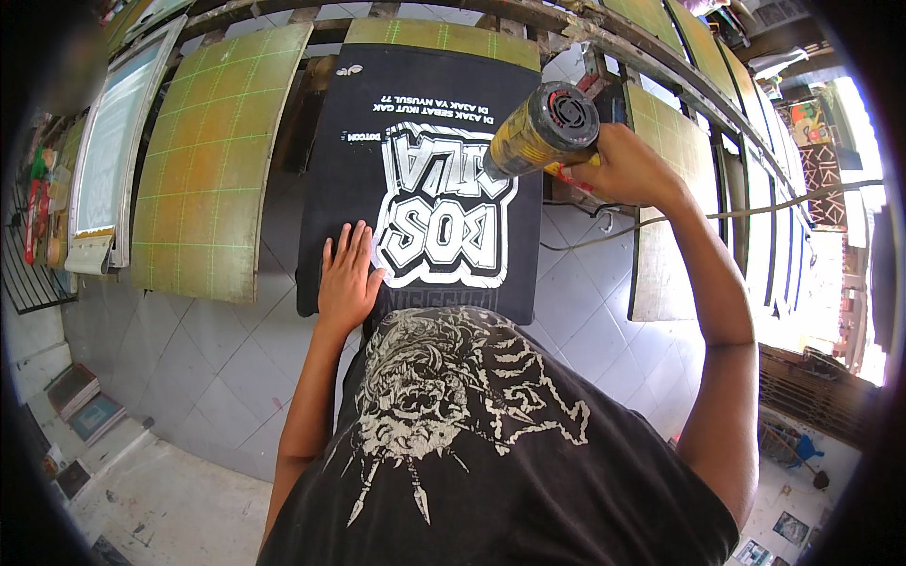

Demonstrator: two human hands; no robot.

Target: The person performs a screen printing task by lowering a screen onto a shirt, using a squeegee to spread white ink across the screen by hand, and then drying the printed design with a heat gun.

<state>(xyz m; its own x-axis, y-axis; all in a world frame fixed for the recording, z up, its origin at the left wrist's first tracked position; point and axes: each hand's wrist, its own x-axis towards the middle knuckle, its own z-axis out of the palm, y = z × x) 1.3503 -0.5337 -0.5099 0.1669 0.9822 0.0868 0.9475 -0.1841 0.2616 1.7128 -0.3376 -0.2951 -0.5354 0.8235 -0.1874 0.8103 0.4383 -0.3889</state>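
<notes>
While the heat gun (545,130) is gripped by the right hand (634,166), black cloth (425,184) is touched by the left hand (348,281), fingers flat, maybe to stop slipping.

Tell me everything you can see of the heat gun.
The heat gun has a scuffed yellow and black body, plastic-looking, with a round, slotted dark rear cap turned up toward the camera. Its nozzle points left and down over the white print on the black cloth. The right hand grips its handle; whether it's running, I can't tell.
</notes>
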